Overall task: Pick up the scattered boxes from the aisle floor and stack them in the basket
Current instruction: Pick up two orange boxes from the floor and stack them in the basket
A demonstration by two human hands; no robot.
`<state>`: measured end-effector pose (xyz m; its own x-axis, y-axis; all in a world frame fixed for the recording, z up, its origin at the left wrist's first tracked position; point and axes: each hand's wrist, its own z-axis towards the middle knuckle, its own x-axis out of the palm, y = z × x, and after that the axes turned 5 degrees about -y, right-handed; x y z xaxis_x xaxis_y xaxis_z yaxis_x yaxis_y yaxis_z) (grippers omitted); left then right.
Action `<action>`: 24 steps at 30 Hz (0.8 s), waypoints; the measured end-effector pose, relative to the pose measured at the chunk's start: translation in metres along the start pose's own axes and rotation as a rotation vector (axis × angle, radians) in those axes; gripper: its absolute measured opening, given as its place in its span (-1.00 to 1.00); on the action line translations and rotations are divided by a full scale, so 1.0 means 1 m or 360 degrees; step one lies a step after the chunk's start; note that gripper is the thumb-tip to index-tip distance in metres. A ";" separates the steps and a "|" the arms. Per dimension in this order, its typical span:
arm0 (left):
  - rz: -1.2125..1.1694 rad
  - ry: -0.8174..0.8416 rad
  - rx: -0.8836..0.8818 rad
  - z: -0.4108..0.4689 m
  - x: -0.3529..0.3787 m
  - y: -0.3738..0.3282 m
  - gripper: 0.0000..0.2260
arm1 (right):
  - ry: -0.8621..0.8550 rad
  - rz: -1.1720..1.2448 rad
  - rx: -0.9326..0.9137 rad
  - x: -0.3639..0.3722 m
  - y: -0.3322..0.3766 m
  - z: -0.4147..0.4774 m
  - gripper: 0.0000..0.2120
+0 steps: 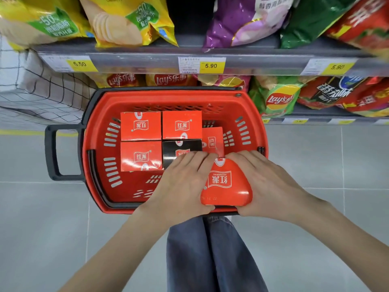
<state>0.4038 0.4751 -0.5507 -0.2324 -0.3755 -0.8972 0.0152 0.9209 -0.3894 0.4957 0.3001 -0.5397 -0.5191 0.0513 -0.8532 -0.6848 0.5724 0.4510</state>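
A red shopping basket [99,127] with a black rim sits on the grey floor below me. Inside it lie three red boxes flat, at the back left [140,125], the back middle [182,124] and the front left [141,155]. A black box [179,146] lies beside them, and a narrower red box [213,141] stands on edge at the right. Over the basket's near right corner I hold another red box [223,183] between both hands. My left hand [183,184] grips its left side and partly covers the black box. My right hand [265,182] grips its right side.
Shelves of crisp bags [126,20] with yellow price tags [211,65] stand right behind the basket. A black handle [51,152] sticks out from the basket's left end. A wire rack [31,85] is at the far left. My jeans-clad legs [210,253] are below the basket.
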 end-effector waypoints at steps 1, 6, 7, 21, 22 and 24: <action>-0.0010 0.0005 0.0001 -0.002 0.002 0.000 -0.13 | 0.0002 -0.0012 -0.0005 0.000 -0.001 0.000 -0.18; -0.0112 -0.0050 -0.0045 -0.013 0.010 0.008 -0.11 | 0.0054 -0.0016 0.0021 0.000 -0.007 0.000 -0.12; -0.0153 -0.0067 -0.0096 -0.017 0.010 0.011 -0.12 | 0.0050 0.0014 0.0068 -0.002 -0.010 -0.001 -0.12; -0.0178 0.0101 -0.0613 -0.082 0.101 0.055 -0.51 | -0.1042 0.0821 0.1487 0.077 -0.015 0.034 -0.10; -0.0157 0.0121 -0.0612 -0.083 0.107 0.056 -0.50 | -0.1090 0.0834 0.1544 0.088 -0.016 0.042 -0.10; -0.0103 0.0156 -0.0611 -0.083 0.115 0.058 -0.49 | -0.1178 0.0851 0.1634 0.106 -0.017 0.057 -0.10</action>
<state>0.2968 0.4941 -0.6597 -0.3127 -0.4394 -0.8421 -0.3626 0.8746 -0.3217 0.4817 0.3427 -0.6530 0.0154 0.6898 -0.7238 0.3612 0.6712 0.6473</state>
